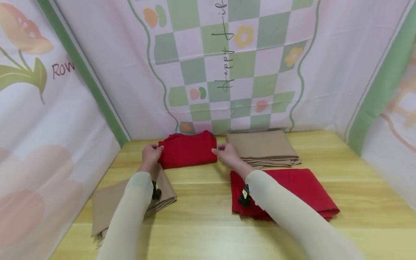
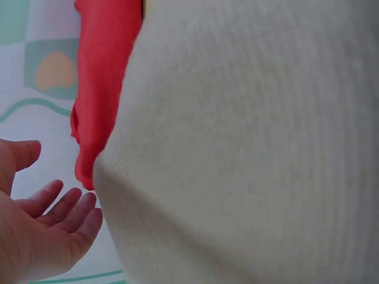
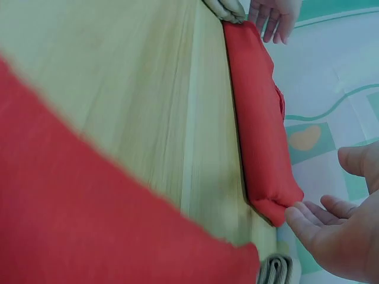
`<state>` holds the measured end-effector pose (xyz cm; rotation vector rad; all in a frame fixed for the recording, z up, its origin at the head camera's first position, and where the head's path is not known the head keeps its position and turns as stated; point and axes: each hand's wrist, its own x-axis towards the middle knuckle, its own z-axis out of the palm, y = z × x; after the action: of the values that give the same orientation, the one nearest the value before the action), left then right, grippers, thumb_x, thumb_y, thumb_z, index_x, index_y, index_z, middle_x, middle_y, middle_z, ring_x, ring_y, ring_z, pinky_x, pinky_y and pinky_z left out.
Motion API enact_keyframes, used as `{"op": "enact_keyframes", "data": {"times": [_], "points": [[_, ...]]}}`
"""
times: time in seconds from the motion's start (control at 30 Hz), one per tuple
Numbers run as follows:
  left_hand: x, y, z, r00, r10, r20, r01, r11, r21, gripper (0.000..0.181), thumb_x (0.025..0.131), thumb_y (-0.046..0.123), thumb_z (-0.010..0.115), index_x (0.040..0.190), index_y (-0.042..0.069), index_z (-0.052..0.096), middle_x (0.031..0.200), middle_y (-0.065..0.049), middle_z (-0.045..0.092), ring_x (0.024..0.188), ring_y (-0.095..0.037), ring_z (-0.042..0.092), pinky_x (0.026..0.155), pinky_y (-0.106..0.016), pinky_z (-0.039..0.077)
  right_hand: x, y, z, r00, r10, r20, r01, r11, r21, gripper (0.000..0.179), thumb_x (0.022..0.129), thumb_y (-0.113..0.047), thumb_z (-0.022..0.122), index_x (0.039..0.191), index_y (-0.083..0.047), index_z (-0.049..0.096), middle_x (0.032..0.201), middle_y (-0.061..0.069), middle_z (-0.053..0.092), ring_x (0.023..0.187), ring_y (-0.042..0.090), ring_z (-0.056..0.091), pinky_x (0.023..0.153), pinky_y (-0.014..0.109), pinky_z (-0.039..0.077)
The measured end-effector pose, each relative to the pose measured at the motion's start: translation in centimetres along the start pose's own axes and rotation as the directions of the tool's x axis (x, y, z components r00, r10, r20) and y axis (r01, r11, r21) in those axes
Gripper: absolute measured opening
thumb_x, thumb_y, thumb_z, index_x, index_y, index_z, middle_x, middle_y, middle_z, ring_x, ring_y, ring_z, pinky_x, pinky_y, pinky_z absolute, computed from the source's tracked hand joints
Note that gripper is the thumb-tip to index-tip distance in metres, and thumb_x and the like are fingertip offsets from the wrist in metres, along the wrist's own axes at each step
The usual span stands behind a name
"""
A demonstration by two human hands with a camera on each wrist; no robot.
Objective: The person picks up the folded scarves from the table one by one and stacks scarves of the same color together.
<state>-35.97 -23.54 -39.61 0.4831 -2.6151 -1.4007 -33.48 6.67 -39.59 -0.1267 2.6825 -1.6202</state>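
At the back of the table lies a small folded red cloth [image 1: 188,150], with a hand at each end. My left hand [image 1: 151,156] is by its left end; the left wrist view has those fingers [image 2: 56,210] loosely bent and the thumb apart, close to the end of the red cloth [image 2: 106,77]. At the opposite end is my right hand [image 1: 228,154]. In the right wrist view its fingertips [image 3: 294,214] are right at the cloth's corner, the thumb raised away from them. A sleeve hides part of the cloth in the left wrist view.
A folded beige cloth [image 1: 263,146] lies back right, with a larger folded red cloth [image 1: 299,187] in front, partly under my right forearm. Another beige cloth [image 1: 110,202] is under my left forearm. Patterned curtains [image 1: 136,108] border the wooden table [image 1: 201,209] at back and sides.
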Motion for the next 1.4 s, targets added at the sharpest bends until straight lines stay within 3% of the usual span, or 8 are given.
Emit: {"op": "enact_keyframes", "data": {"times": [0.2,0.33,0.57,0.73,1.07,1.4], "points": [[0.6,-0.4,-0.2,0.998,-0.014,0.057,0.009,0.996,0.09,0.054,0.098,0.026,0.055,0.134,-0.014,0.046,0.135,-0.03,0.048,0.124,-0.039,0.047,0.103,-0.044,0.039,0.8,-0.4,1.2,0.998,0.054,-0.011,-0.054,0.999,-0.001,0.048,0.094,-0.025,0.065,0.128,0.008,0.056,0.125,0.021,0.059,0.113,0.032,0.056,0.096,0.041,0.045],[1.0,-0.8,0.0,0.995,-0.052,0.084,0.044,0.994,0.097,0.055,0.098,0.027,0.055,0.133,-0.015,0.046,0.134,-0.03,0.049,0.123,-0.039,0.048,0.103,-0.045,0.039,1.2,-0.3,1.8,0.995,0.093,-0.038,-0.093,0.996,-0.002,0.043,0.093,-0.026,0.066,0.121,0.007,0.061,0.114,0.02,0.063,0.104,0.03,0.057,0.091,0.04,0.047],[1.1,-0.8,0.5,0.993,-0.081,0.083,0.075,0.994,0.073,0.049,0.097,0.027,0.056,0.123,-0.015,0.054,0.122,-0.028,0.056,0.106,-0.032,0.054,0.097,-0.043,0.043,1.5,0.3,1.9,0.983,0.18,-0.044,-0.178,0.983,0.034,0.054,0.093,-0.029,0.065,0.129,0.009,0.052,0.13,0.023,0.055,0.122,0.034,0.049,0.103,0.04,0.039],[1.0,-0.4,0.7,0.988,-0.114,0.102,0.111,0.993,0.037,0.042,0.098,0.026,0.056,0.117,-0.011,0.056,0.111,-0.021,0.057,0.095,-0.024,0.05,0.091,-0.04,0.045,1.8,0.6,2.4,0.975,0.21,-0.067,-0.204,0.975,0.089,0.053,0.092,-0.028,0.066,0.128,0.01,0.052,0.13,0.023,0.054,0.121,0.033,0.049,0.102,0.04,0.04],[0.7,0.3,0.8,0.972,-0.203,0.114,0.207,0.978,-0.022,0.05,0.099,0.025,0.054,0.133,-0.011,0.047,0.132,-0.024,0.051,0.115,-0.03,0.049,0.103,-0.042,0.04,2.2,1.0,2.6,0.962,0.256,-0.092,-0.245,0.963,0.114,0.047,0.093,-0.025,0.065,0.123,0.01,0.055,0.125,0.023,0.057,0.116,0.033,0.052,0.097,0.039,0.044],[1.0,0.0,1.1,0.969,-0.2,0.142,0.204,0.979,-0.013,0.05,0.099,0.022,0.054,0.134,-0.011,0.045,0.132,-0.024,0.05,0.118,-0.03,0.048,0.103,-0.041,0.039,2.5,1.6,2.7,0.965,0.245,-0.096,-0.232,0.964,0.133,0.037,0.093,-0.023,0.066,0.111,0.008,0.061,0.113,0.02,0.06,0.099,0.029,0.055,0.087,0.039,0.047]]}}
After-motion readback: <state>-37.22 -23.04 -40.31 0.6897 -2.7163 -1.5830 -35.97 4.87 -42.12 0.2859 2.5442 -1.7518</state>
